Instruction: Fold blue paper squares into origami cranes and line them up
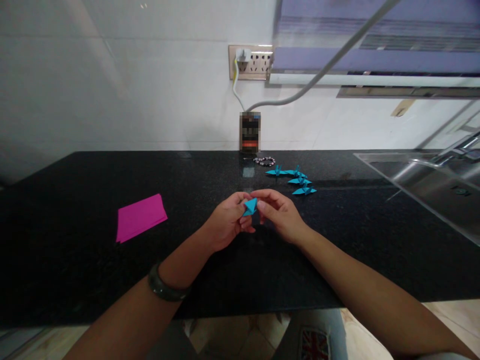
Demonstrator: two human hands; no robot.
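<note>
A small folded piece of blue paper [250, 206] is pinched between both hands above the black countertop [75, 200]. My left hand [227, 222] grips its left side with curled fingers, and a dark band sits on that wrist. My right hand [278, 212] pinches its right side with thumb and fingertips. Beyond the hands lie several finished blue paper cranes [296, 180] in a loose row.
A pink sheet stack [140, 217] lies at the left of the counter. A bead bracelet [264, 161] and a small dark box [249, 132] stand by the wall under a socket [250, 62] with cables. A steel sink [431, 185] fills the right side.
</note>
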